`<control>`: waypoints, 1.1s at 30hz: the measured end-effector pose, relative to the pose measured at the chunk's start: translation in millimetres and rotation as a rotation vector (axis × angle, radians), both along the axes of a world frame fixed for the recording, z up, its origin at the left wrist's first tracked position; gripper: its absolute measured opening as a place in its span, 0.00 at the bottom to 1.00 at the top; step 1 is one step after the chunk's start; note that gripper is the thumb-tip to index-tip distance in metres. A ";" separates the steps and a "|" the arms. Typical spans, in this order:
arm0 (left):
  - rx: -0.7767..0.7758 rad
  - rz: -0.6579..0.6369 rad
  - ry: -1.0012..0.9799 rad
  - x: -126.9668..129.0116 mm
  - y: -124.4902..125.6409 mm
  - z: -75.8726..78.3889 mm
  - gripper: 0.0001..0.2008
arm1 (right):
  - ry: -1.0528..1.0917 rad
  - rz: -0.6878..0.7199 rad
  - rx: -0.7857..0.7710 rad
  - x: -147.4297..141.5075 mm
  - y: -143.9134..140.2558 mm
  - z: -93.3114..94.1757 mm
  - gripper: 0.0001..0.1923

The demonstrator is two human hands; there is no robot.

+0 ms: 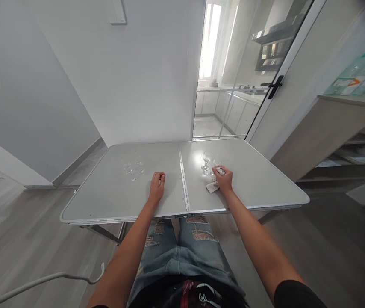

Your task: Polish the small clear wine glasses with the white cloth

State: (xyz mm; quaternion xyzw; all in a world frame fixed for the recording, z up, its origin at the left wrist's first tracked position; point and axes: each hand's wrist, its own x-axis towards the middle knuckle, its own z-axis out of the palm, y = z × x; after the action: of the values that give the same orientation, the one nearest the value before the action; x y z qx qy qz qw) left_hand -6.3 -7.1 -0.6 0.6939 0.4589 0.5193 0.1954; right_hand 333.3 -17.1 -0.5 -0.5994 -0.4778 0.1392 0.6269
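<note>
While your right hand (224,179) closes over a small glass (216,172) and white cloth (211,187) at the worktop's (266,184) two o'clock, your left hand (157,183) rests curled, holding nothing. Thin, slippery, fragile glass: I'd hold its bowl gently.

Two hands rest on a pale folding bench.
The left hand (157,185) lies loosely curled near small clear glasses (133,167). The right hand (224,179) covers a white cloth (211,187) and touches a small glass (217,170); a stemmed glass (206,160) stands just beyond on the bench (259,179).
</note>
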 end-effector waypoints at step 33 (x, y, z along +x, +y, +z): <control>-0.056 -0.005 0.065 0.8 -1.7 4.9 0.13 | -0.105 -0.001 -0.102 44.7 63.3 -19.9 0.19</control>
State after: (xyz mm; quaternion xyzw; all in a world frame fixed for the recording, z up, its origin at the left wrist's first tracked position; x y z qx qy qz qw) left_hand -5.5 -8.9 4.2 0.7059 0.4773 0.4832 0.2011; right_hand 378.0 46.2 -20.4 -0.6373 -0.5019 0.1314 0.5698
